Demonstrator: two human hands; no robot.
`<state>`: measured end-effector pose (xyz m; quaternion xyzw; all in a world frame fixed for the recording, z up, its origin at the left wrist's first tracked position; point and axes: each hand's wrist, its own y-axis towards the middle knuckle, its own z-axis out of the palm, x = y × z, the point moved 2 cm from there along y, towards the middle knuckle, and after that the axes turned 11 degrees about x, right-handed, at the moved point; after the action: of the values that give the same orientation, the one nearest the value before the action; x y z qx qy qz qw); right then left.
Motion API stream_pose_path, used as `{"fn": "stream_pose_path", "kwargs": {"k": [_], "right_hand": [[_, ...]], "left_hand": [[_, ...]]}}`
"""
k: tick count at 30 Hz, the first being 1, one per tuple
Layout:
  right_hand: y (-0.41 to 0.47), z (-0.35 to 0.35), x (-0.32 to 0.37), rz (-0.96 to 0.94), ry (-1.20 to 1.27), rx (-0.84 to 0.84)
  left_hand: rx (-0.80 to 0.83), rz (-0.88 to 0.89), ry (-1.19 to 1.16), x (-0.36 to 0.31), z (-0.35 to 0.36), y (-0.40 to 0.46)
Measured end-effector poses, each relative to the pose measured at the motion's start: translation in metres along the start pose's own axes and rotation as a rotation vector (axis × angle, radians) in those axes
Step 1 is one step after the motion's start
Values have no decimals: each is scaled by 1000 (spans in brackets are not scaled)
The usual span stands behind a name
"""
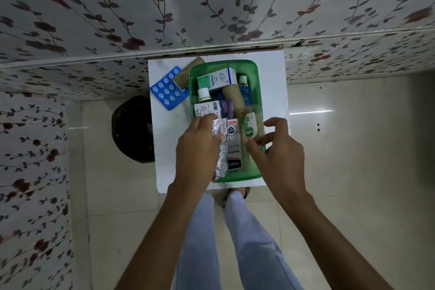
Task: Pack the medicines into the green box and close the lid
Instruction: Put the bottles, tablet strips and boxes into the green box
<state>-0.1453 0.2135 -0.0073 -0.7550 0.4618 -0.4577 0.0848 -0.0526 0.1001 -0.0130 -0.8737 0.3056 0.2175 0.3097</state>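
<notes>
The open green box (255,70) stands on a small white table (273,70) and holds several medicines: a white-green carton (216,79), a white-capped bottle (203,94), a tan roll (234,99), a hand-wash pack (234,148) and a small green Dettol bottle (250,126). My left hand (199,146) grips a crumpled silver foil strip (222,148) over the box's near left corner. My right hand (274,148) hovers at the near right rim, its fingers curled beside the Dettol bottle. A blue blister pack (166,88) and a tan roll (186,73) lie outside the box, to its left.
A dark round bin (131,129) sits on the tiled floor left of the table. Floral-patterned walls stand behind and to the left. My legs and one foot (237,195) are just in front of the table. No lid is in sight.
</notes>
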Motion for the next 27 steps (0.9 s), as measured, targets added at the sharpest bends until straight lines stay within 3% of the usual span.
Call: {"fn": "stream_pose_path", "kwargs": {"k": [3,5,9,14,16,23,27], "right_hand": [[-1,4,0,-84,-163,-33],[-1,5,0,-113,-217,-48],[3,2,3,-159,-297,-22],[11,1,-1,-201,-400,-19],[15,2,-4,-179,-418,-47],[29,13,-4,-137,-526,-100],[42,7,17,-246,-494,-221]], "left_hand": [[-34,109,181,3,12,2],[-68,89,335,6,15,4],[-74,53,373,16,9,5],[274,72,518,30,8,-2],[298,50,553,33,11,-3],[202,80,512,25,25,4],[-53,184,219,28,8,14]]}}
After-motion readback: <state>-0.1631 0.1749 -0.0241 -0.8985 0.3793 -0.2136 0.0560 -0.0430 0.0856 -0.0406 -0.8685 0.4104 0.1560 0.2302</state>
